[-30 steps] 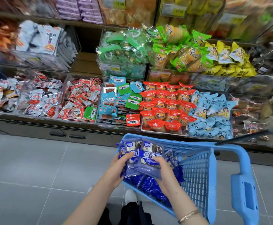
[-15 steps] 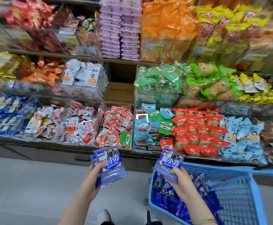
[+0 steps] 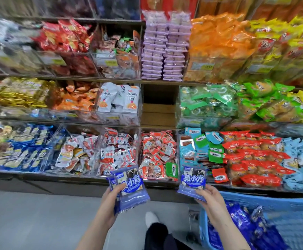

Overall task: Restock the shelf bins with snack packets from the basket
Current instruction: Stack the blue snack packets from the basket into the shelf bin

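Left hand: your left hand (image 3: 111, 201) grips a small stack of blue packets (image 3: 131, 188), thumb across the front and fingers curled behind; at least 2 packets show in it
Right hand: your right hand (image 3: 213, 199) pinches a second blue bundle (image 3: 192, 180) by its lower edge and holds it upright
Position: both lots are raised in front of the lowest row of shelf bins (image 3: 138, 139), apart from each other
Basket: the blue basket (image 3: 237, 196) is at your lower right, just below the right hand, with more loose blue packets (image 3: 241, 224) inside
Shelf: red-and-white packs (image 3: 114, 156) fill the bins straight ahead; a bin of dark blue packs (image 3: 26, 150) is at the far left of that row
Floor: grey floor (image 3: 30, 213) below, with 1 white shoe (image 3: 151, 218) between your arms
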Motion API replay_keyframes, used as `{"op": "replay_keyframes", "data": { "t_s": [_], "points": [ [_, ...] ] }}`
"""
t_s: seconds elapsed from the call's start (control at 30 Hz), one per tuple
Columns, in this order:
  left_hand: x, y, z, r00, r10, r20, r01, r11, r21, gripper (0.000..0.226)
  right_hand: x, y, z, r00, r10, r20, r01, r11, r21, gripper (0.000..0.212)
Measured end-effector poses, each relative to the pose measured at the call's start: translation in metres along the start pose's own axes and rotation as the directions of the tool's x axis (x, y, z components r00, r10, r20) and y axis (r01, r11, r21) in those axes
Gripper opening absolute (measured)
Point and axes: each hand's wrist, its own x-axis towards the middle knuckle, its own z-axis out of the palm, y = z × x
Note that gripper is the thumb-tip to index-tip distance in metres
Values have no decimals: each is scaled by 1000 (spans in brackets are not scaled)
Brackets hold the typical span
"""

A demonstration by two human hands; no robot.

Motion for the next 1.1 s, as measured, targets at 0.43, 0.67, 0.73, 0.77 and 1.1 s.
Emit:
{"op": "replay_keyframes", "data": {
  "t_s": [0.43,0.67,0.73,0.77,1.1],
  "points": [
    [117,116,28,989,145,11,-145,988,44,42,120,-93,104,983,-34,178,14,994,111,37],
    [162,158,50,989,144,17,-144,989,42,77,175,-121,157,960,-19,281,14,1000,22,28],
    [167,165,53,989,146,6,-146,989,25,70,190,-119,174,974,31,223,-25,999,-29,31],
    [170,168,53,990,140,-8,-140,990,15,71,200,-116,182,979,61,197,-52,997,-51,33],
    [197,199,32,993,95,-73,-99,994,-47,75,272,-106,254,963,152,222,-148,988,-36,64]
  ]
}}
